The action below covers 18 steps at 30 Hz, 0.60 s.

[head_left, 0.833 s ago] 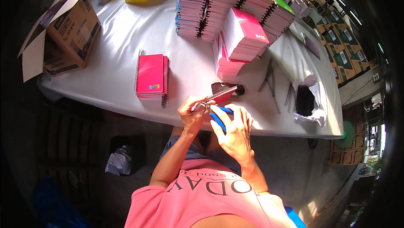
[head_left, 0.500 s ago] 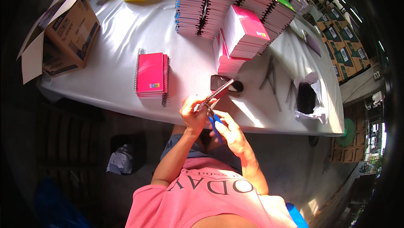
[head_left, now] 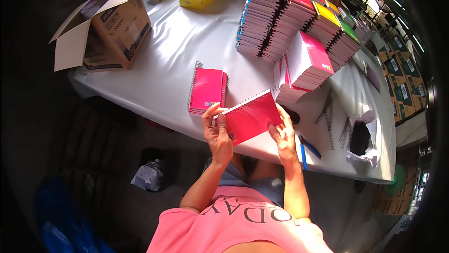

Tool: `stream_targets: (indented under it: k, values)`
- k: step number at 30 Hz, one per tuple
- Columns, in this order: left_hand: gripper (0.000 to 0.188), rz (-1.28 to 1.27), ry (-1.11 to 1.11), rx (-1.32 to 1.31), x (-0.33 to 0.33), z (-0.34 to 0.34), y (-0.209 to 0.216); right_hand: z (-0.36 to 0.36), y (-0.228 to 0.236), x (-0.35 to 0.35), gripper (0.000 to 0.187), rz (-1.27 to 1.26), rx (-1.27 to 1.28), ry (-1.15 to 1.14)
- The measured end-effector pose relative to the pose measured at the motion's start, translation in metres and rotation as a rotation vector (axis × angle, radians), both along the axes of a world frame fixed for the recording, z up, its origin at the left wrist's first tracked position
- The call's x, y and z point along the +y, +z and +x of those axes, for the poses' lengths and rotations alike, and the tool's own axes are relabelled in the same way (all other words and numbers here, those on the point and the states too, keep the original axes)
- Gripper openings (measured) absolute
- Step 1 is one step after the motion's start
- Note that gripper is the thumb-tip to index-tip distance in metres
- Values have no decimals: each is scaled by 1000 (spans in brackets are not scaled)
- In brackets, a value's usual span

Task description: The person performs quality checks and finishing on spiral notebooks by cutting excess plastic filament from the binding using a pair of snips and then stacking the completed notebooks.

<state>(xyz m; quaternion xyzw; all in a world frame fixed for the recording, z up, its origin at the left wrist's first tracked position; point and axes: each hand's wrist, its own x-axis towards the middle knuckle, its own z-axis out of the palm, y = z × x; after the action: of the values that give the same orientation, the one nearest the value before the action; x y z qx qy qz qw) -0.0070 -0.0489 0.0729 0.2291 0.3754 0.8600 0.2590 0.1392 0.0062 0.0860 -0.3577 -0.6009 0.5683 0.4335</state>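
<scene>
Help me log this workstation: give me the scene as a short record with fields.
Left hand: grips the left end of a pink notebook
Right hand: grips its right end, thumb on the cover
Pliers: on the table, near the right hand
Pink pile: beyond the left hand
Wire coils: loose, right side
Carton: open, far left

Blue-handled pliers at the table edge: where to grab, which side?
I'd take the pliers by both blue handles, from the person's side: the handles splay toward the near edge of the table, head pointing away. The right hand is closest, but it's holding the pink notebook.
</scene>
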Motion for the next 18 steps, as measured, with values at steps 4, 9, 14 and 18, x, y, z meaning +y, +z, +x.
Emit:
stream_targets:
  k: [4, 9, 14, 18]
  values:
    - [30, -59, 163, 263, -8, -35, 8, -63, 15, 38, 46, -248, 335, 80]
    - [37, -418, 236, 613, -21, -80, 13, -127, 48, 82, 38, -433, 685, 51]
    - [43, -573, 214, 560, -13, -100, -12, -156, 65, 112, 34, 480, -45, 400]
    - [47, -445, -14, 204, -7, -112, -37, -193, 36, 90, 49, 1065, -545, 770]
